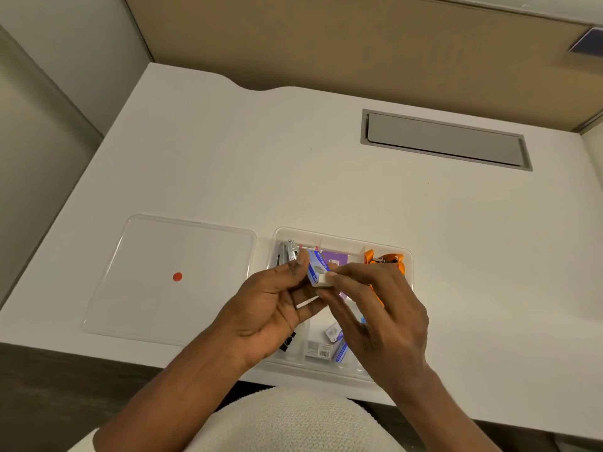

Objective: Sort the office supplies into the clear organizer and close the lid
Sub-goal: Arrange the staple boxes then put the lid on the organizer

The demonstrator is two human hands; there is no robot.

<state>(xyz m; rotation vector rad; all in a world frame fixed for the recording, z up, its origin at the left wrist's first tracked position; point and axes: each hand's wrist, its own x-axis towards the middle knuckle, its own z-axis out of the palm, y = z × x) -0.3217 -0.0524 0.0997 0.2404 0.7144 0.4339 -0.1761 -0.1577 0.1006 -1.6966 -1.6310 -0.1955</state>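
Observation:
The clear organizer (339, 238) sits on the white desk near its front edge, lid off. Its clear lid (169, 275), marked with a red dot, lies flat to the left. Above the organizer, my left hand (270, 308) and my right hand (375, 314) both hold a small blue and white staple box (317, 267); my right fingertips pinch its white end. Inside the organizer lie a metal staple remover (287, 252), purple sticky notes (334, 257), an orange lanyard (386, 259), a black binder clip (288, 342) and more small boxes (321, 350). My hands hide the middle compartments.
A grey cable hatch (445, 140) is set into the desk at the back right. Partition walls stand behind and to the left. The desk's front edge runs just below the organizer, with my white knitted top (293, 422) beneath it.

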